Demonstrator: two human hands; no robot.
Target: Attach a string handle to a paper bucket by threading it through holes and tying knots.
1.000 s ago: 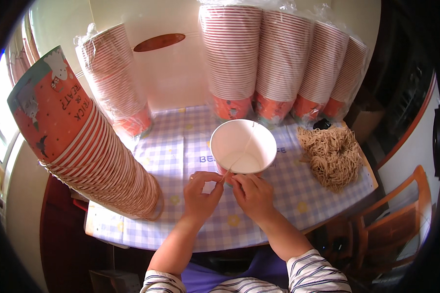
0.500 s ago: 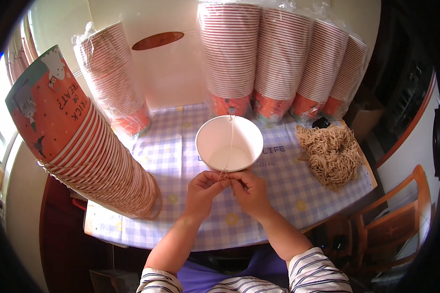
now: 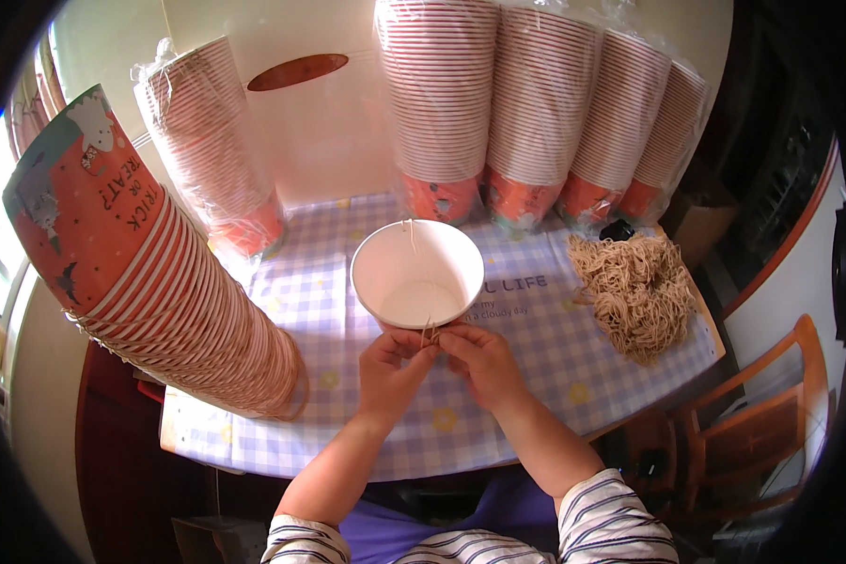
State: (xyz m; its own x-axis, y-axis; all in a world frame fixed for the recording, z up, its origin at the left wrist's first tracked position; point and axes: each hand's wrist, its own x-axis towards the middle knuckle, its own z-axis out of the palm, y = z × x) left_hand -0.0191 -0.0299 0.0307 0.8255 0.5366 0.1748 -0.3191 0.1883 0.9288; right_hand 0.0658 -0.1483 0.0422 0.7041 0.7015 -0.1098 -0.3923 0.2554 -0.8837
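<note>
A white paper cup [image 3: 417, 274] is held up over the table with its open mouth toward me. My left hand [image 3: 392, 368] and my right hand [image 3: 479, 361] meet at its near rim, fingertips pinching a thin tan string [image 3: 430, 331] there. A short piece of the same string shows at the cup's far rim. Both hands touch the cup's lower edge.
A long tilted stack of orange paper cups [image 3: 150, 282] lies at the left. Wrapped cup stacks [image 3: 536, 113] stand at the back, another [image 3: 211, 150] at back left. A heap of tan strings [image 3: 634, 291] rests on the checked tablecloth [image 3: 536, 348]. A wooden chair [image 3: 771, 414] stands at right.
The cup has shifted left and turned its mouth more squarely toward me. Both hands stayed pinched together at its near rim.
</note>
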